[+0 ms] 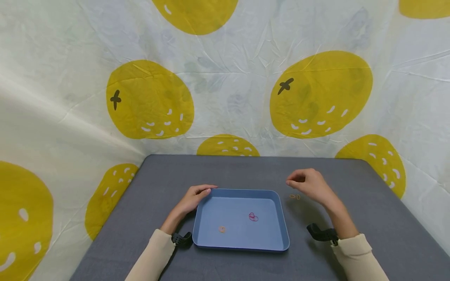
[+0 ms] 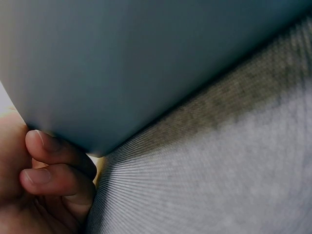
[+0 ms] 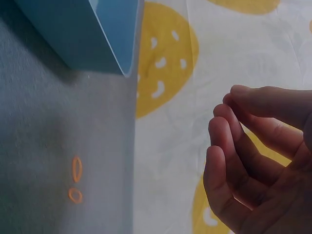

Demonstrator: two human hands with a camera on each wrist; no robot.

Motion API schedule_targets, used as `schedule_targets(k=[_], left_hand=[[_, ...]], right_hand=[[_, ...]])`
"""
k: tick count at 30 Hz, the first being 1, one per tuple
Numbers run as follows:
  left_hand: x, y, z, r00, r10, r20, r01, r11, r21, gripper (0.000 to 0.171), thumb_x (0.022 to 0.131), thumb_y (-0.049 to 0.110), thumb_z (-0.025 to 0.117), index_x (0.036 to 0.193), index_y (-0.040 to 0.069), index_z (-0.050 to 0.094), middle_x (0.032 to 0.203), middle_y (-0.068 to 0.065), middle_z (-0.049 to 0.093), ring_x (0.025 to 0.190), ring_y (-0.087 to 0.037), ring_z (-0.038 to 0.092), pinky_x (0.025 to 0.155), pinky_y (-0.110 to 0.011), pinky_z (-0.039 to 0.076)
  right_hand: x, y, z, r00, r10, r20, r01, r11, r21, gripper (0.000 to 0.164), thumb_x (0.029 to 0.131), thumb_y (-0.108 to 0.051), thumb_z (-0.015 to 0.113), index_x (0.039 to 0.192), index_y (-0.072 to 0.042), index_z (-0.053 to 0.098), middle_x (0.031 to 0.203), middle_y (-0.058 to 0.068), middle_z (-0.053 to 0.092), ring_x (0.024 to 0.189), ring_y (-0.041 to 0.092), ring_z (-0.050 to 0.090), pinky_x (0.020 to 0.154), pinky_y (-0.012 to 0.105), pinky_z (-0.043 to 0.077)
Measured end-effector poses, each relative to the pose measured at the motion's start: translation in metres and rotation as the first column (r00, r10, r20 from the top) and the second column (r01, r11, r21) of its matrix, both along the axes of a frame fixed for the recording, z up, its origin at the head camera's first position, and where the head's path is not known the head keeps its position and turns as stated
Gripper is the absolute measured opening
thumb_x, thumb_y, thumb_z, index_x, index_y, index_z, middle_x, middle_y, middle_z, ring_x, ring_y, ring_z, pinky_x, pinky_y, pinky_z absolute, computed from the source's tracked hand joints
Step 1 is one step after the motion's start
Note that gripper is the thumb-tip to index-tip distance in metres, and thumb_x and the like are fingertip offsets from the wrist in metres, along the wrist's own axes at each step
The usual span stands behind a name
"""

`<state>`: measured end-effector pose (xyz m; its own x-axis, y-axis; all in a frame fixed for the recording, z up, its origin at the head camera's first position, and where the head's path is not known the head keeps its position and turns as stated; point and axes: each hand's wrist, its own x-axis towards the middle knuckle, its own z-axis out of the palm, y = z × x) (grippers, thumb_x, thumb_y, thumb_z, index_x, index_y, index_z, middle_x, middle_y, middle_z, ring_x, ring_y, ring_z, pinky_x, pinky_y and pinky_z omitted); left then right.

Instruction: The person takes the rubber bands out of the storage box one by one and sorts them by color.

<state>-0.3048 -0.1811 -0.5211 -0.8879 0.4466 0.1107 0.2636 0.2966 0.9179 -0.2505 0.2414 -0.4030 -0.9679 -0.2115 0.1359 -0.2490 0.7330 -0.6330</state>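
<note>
My left hand (image 1: 191,198) grips the far left corner of a shallow blue tray (image 1: 241,248), thumb at the rim; curled fingertips show against the corner in the left wrist view. Above the table, past the tray's right side, hovers my right hand (image 1: 310,184). Its thumb and index fingertips meet, and nothing shows between them. Below it lie two small orange rubber bands (image 3: 76,169) side by side on the cloth. Inside the tray, a little pile of pinkish-red rubber bands (image 1: 253,217) sits right of centre, and pale orange rubber bands (image 1: 222,229) lie at the near left.
A dark grey cloth (image 1: 168,171) covers the table under the tray. Behind it and along the left hangs a white curtain (image 1: 232,97) printed with big yellow fruit. Each wrist wears a black camera band (image 1: 321,233).
</note>
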Motion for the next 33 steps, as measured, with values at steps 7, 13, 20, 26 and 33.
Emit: schedule_targets(k=[7, 13, 20, 26, 33], left_hand=[[0.002, -0.001, 0.000, 1.000, 0.010, 0.006, -0.010, 1.000, -0.005, 0.035, 0.109, 0.028, 0.053, 0.137, 0.014, 0.068, 0.139, -0.013, 0.068, 0.127, -0.032, 0.065, 0.101, -0.046, 0.055], [0.001, 0.000, 0.000, 1.000, 0.006, -0.004, -0.006, 1.000, -0.010, 0.035, 0.109, 0.027, 0.053, 0.138, 0.014, 0.068, 0.140, -0.012, 0.068, 0.128, -0.031, 0.065, 0.102, -0.044, 0.055], [0.000, 0.000, -0.001, 1.000, 0.016, 0.004, -0.016, 1.000, -0.009, 0.033, 0.109, 0.025, 0.054, 0.137, 0.014, 0.069, 0.139, -0.011, 0.068, 0.129, -0.030, 0.064, 0.103, -0.045, 0.054], [-0.001, 0.000, -0.001, 1.000, 0.021, 0.007, -0.021, 1.000, -0.007, 0.033, 0.109, 0.026, 0.054, 0.136, 0.014, 0.070, 0.138, -0.012, 0.068, 0.128, -0.031, 0.064, 0.102, -0.044, 0.054], [-0.001, 0.001, 0.001, 1.000, 0.019, 0.005, -0.019, 1.000, -0.004, 0.034, 0.109, 0.026, 0.054, 0.135, 0.011, 0.070, 0.138, -0.013, 0.068, 0.124, -0.029, 0.066, 0.094, -0.028, 0.055]], right_hand=[[-0.008, -0.018, -0.007, 0.995, 0.102, 0.007, -0.102, 0.994, -0.026, 0.008, 0.095, -0.013, 0.074, 0.098, -0.008, 0.080, 0.092, 0.006, 0.077, 0.079, 0.016, 0.065, 0.068, 0.028, 0.054], [-0.016, -0.043, -0.009, 0.982, 0.188, 0.014, -0.188, 0.982, -0.011, 0.012, 0.095, -0.014, 0.074, 0.099, -0.004, 0.080, 0.089, 0.004, 0.076, 0.076, 0.013, 0.065, 0.068, 0.026, 0.053], [-0.022, -0.076, -0.012, 0.948, 0.315, 0.044, -0.315, 0.949, -0.015, 0.012, 0.095, -0.015, 0.074, 0.099, -0.005, 0.081, 0.090, 0.005, 0.079, 0.074, 0.009, 0.065, 0.068, 0.026, 0.053], [-0.025, -0.106, -0.012, 0.903, 0.423, 0.082, -0.420, 0.906, -0.046, 0.011, 0.095, -0.015, 0.075, 0.099, -0.006, 0.080, 0.091, 0.001, 0.078, 0.078, 0.008, 0.068, 0.072, 0.025, 0.056], [-0.025, -0.142, -0.022, 0.836, 0.537, 0.117, -0.536, 0.843, -0.036, 0.011, 0.094, -0.011, 0.075, 0.100, -0.003, 0.080, 0.091, 0.000, 0.078, 0.076, 0.003, 0.067, 0.071, 0.021, 0.056]])
